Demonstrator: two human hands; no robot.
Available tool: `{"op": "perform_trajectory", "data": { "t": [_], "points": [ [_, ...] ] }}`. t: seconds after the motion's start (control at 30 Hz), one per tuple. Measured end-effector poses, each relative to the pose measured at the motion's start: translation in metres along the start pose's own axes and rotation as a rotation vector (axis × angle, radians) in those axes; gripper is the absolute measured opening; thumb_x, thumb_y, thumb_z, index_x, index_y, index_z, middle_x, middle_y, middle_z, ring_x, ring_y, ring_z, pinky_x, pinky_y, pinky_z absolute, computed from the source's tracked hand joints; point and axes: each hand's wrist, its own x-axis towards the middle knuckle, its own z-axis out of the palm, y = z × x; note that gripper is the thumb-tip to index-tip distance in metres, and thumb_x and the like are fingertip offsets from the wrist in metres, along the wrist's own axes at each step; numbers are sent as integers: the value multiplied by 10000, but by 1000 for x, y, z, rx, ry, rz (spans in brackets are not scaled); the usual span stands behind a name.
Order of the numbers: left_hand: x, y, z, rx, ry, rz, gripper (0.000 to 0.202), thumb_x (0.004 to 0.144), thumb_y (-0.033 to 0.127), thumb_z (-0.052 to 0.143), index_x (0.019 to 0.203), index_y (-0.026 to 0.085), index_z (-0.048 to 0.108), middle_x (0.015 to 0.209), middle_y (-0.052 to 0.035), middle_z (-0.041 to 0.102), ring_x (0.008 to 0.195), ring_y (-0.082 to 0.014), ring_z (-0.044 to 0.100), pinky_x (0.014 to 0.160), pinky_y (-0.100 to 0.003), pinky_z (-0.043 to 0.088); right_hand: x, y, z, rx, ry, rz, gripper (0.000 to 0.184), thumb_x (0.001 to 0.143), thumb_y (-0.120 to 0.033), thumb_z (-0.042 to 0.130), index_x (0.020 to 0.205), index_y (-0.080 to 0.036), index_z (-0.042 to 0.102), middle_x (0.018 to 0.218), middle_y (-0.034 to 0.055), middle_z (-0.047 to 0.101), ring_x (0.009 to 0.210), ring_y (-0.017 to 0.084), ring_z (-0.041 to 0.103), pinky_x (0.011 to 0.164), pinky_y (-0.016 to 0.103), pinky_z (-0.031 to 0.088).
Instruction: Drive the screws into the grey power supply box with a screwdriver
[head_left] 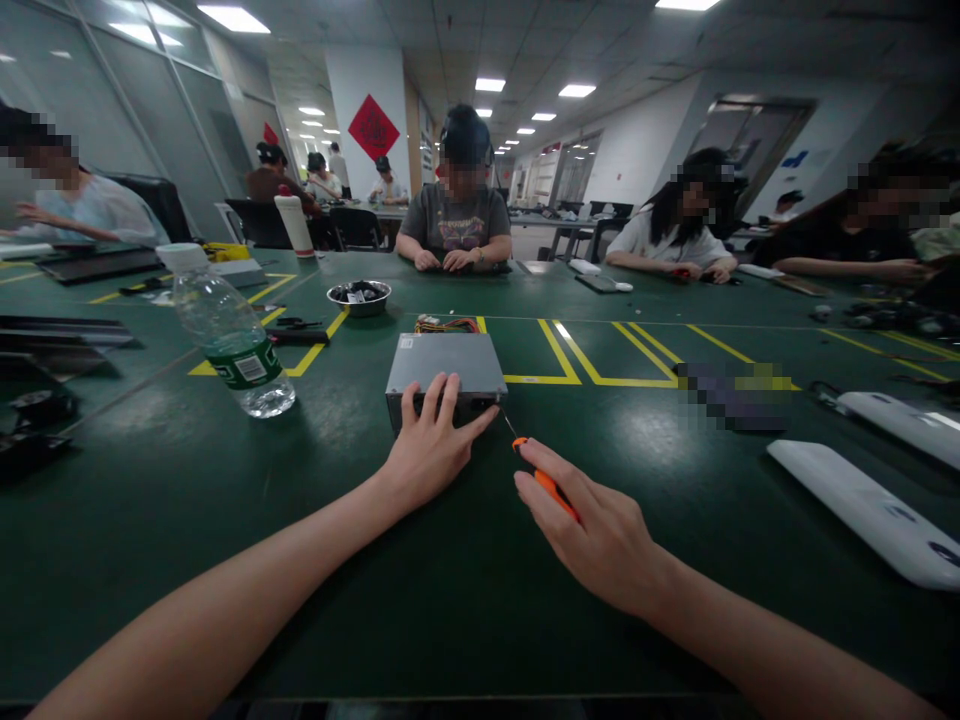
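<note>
1. Setting: a green table (337, 620) is filling the foreground, with a person (457, 225) sitting opposite you.
2. Position and grip: a grey metal box (461, 358) is lying before you; your left hand (431, 455) is resting on its top and near face, fingers spread, while your right hand (592, 520) is grasping a screwdriver (553, 492).
3. Risks: a slanted push could be sending the tip toward your left thumb; too light a left-hand press could be letting the box slide.
4. Orientation: wires (450, 324) are showing behind the box, whose long axis is apparently running left to right; the screwdriver is pointing away and leftward.
</note>
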Motion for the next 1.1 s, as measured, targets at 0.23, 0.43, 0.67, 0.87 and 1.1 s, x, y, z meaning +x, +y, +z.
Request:
{"op": "perform_trajectory", "data": {
  "t": [0.23,0.43,0.67,0.87,1.1],
  "points": [
    [-1,0,1,13,-1,1,511,801,250,519,1284,368,397,1375,-141,308,1267,-364,255,972,-578,185,4,0,-2,18,22,40,254,792,-108,536,1043,-135,510,1112,175,592,1139,250,507,826,326,511],
    [-1,1,2,7,4,-6,527,785,246,543,1279,366,405,1376,-136,308,1272,-362,247,974,-584,180,0,0,0,23,-13,-10,306,806,-100,508,1110,-134,494,1171,193,559,1154,243,494,802,277,515],
    [-1,1,2,5,6,-6,528,792,251,534,1288,365,392,1382,-138,306,1275,-365,244,976,-586,177,5,-2,-1,42,8,51,275,789,-119,537,1061,-152,520,1135,157,587,1159,259,487,834,344,511],
    [-1,1,2,2,1,3,531,789,253,537,1288,363,392,1388,-145,293,1278,-370,239,974,-593,173,-5,-3,3,63,-79,15,396,795,-95,510,1181,-166,457,1259,189,481,1206,266,435,800,298,522],
    [-1,1,3,7,16,-2,539,788,236,538,1291,360,390,1385,-145,309,1270,-364,259,978,-578,177,-1,2,2,-17,28,104,311,798,-92,523,1104,-142,497,1141,165,582,1036,210,584,755,243,527]
  ]
}}
